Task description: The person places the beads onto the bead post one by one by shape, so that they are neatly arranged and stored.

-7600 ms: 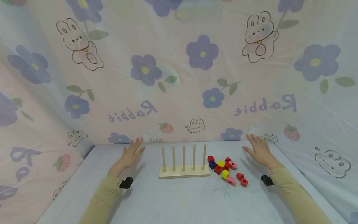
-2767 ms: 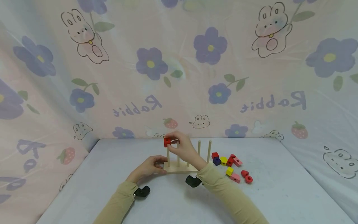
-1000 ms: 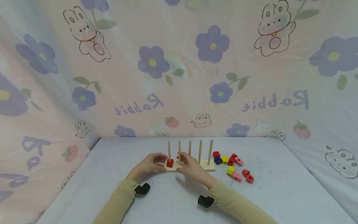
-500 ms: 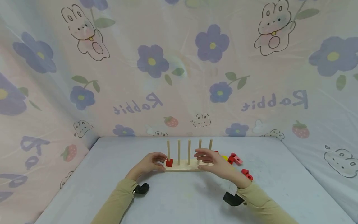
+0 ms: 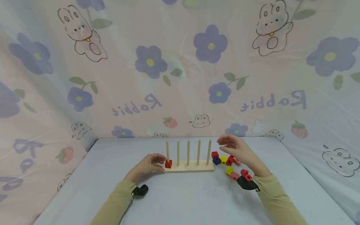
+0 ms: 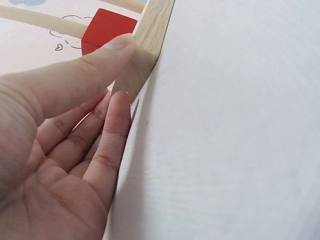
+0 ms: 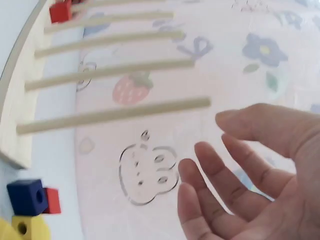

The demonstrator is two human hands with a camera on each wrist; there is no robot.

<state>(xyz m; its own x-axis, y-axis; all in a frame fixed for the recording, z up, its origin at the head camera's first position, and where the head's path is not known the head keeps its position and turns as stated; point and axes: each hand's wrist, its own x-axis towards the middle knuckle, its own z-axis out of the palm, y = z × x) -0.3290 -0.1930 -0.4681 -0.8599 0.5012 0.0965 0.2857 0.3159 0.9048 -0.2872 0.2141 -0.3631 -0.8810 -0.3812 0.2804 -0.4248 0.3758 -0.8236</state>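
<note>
I clasp the base end of the wooden peg stand with my left grip. Right grip: fingers apart, empty, raised near the loose blocks on the desk, beside the stand's right end. Blocks: probably light, rigid, slightly slick — pinch opposite faces. Stand: likely light — brace the base, not the pegs.

Your rack base: pale wood, matt, grain showing; pegs ditto, smooth. Pegged red block & blue block look ptd., smooth, approx. matt. Your sleeves: matt cloth, wrinkled. Wrist pieces: blk. plastic-looking. Backdrop: printed fabric, creased, w/ faint sheen. Your tabletop: matt.
</note>
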